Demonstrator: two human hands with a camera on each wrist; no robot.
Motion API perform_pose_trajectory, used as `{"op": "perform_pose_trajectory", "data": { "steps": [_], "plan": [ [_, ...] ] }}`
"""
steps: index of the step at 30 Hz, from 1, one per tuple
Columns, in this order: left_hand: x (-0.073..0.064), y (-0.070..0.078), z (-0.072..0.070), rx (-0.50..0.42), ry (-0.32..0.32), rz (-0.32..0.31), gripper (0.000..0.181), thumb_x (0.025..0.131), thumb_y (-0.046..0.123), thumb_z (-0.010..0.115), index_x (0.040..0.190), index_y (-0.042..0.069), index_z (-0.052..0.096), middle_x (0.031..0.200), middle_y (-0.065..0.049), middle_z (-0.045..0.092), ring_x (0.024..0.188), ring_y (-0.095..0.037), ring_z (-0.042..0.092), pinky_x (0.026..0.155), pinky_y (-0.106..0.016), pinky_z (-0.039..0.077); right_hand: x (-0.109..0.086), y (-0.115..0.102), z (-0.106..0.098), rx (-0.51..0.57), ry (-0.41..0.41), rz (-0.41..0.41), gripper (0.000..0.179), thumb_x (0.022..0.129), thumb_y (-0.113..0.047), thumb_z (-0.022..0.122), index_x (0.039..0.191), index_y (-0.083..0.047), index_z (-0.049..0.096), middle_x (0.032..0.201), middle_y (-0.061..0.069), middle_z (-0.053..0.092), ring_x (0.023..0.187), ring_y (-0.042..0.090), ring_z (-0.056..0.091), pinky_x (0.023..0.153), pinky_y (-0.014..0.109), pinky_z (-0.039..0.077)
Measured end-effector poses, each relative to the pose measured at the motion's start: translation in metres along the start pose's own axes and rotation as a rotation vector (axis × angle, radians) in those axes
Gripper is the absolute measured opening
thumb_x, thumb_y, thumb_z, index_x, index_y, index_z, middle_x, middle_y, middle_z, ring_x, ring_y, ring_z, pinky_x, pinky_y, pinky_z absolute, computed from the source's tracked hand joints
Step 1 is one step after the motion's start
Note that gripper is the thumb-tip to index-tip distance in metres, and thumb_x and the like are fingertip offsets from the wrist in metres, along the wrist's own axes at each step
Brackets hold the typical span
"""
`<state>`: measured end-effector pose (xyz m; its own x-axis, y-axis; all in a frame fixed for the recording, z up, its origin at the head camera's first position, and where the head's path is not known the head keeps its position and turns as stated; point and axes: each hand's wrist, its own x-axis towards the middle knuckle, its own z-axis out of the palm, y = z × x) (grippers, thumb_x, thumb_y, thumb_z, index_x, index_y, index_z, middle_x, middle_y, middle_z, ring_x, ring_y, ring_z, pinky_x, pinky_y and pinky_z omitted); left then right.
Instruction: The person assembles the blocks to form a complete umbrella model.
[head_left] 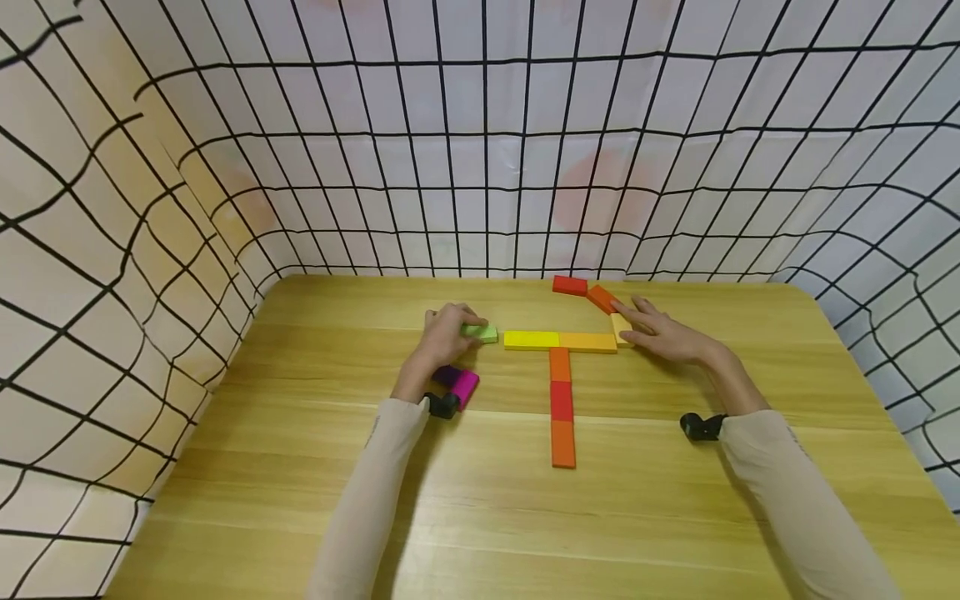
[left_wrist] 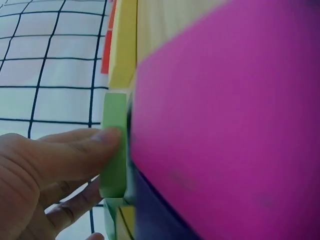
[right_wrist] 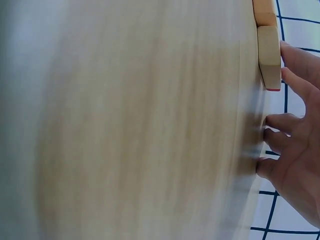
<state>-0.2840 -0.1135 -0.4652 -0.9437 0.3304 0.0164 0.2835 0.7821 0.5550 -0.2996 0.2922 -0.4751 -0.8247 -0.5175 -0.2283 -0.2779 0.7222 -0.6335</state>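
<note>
In the head view my left hand point(head_left: 448, 333) pinches a light green block point(head_left: 486, 335), just left of a yellow block point(head_left: 531, 340). The left wrist view shows the thumb point(left_wrist: 107, 142) on the green block's side. My right hand point(head_left: 667, 335) lies with fingers spread, fingertips at a pale orange block point(head_left: 620, 328). That block stands crosswise against the end of an orange block point(head_left: 588, 342), which continues the yellow one in a row. Below the row, a column runs toward me: an orange-red block point(head_left: 560, 364), a red block point(head_left: 561, 401) and another orange-red block point(head_left: 563, 443).
A magenta block point(head_left: 466, 388) and a dark purple block point(head_left: 447, 376) lie by the left wrist, partly behind its camera point(head_left: 442, 406). Farther back are a red block point(head_left: 570, 286) and an orange-red block point(head_left: 602, 299). A grid-patterned cloth point(head_left: 465, 158) borders the wooden table point(head_left: 300, 467).
</note>
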Motion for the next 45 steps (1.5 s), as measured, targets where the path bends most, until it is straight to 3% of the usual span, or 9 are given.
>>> {"op": "perform_pose_trajectory", "data": {
  "steps": [5,9,17,22,32,45],
  "plan": [
    [0.016,0.011,-0.003,0.044,0.016,0.035,0.032,0.093,0.018,0.079,0.123,0.011,0.077,0.127,-0.010,0.073,0.115,-0.029,0.066,0.101,-0.047,0.045,-0.003,0.000,-0.001,-0.005,0.004,0.002,0.067,0.112,-0.035,0.044,0.167,-0.012,0.014,0.171,0.028,-0.011,0.157,0.052,-0.014,0.117,0.081,-0.002],
    [0.035,0.019,-0.005,0.023,-0.011,0.030,0.031,0.094,0.018,0.077,0.125,0.011,0.076,0.127,-0.008,0.072,0.111,-0.027,0.067,0.092,-0.040,0.055,-0.003,0.001,-0.001,-0.011,0.001,0.004,0.067,0.112,-0.036,0.043,0.167,-0.013,0.014,0.171,0.027,-0.011,0.157,0.051,-0.013,0.118,0.081,-0.001],
    [0.066,0.023,0.001,-0.012,-0.002,0.045,0.031,0.094,0.013,0.077,0.124,0.007,0.076,0.119,-0.010,0.073,0.104,-0.027,0.065,0.087,-0.035,0.054,0.001,0.002,0.001,-0.014,0.002,0.001,0.067,0.112,-0.036,0.043,0.167,-0.013,0.015,0.172,0.027,-0.010,0.158,0.050,-0.013,0.119,0.079,-0.001],
    [0.073,0.020,0.006,-0.042,0.001,0.043,0.031,0.093,0.011,0.077,0.124,0.005,0.075,0.121,-0.013,0.072,0.107,-0.028,0.065,0.091,-0.035,0.055,0.003,0.004,0.001,-0.022,0.010,-0.005,0.066,0.112,-0.035,0.043,0.167,-0.013,0.016,0.172,0.027,-0.010,0.158,0.050,-0.013,0.118,0.080,-0.003],
    [0.073,0.016,0.005,-0.113,-0.087,0.068,0.043,0.088,-0.004,0.077,0.130,0.000,0.071,0.128,-0.019,0.068,0.111,-0.031,0.061,0.096,-0.037,0.054,0.000,0.006,0.001,-0.012,0.008,-0.008,0.066,0.112,-0.034,0.044,0.167,-0.012,0.015,0.172,0.027,-0.010,0.158,0.049,-0.015,0.119,0.079,-0.006],
    [0.094,0.025,0.017,-0.214,-0.064,0.043,0.041,0.088,-0.001,0.079,0.129,0.000,0.071,0.130,-0.018,0.071,0.113,-0.030,0.064,0.100,-0.037,0.056,-0.001,0.002,0.000,-0.008,0.002,0.009,0.067,0.112,-0.036,0.042,0.167,-0.013,0.013,0.172,0.027,-0.011,0.158,0.049,-0.015,0.118,0.080,-0.003]
  ]
}}
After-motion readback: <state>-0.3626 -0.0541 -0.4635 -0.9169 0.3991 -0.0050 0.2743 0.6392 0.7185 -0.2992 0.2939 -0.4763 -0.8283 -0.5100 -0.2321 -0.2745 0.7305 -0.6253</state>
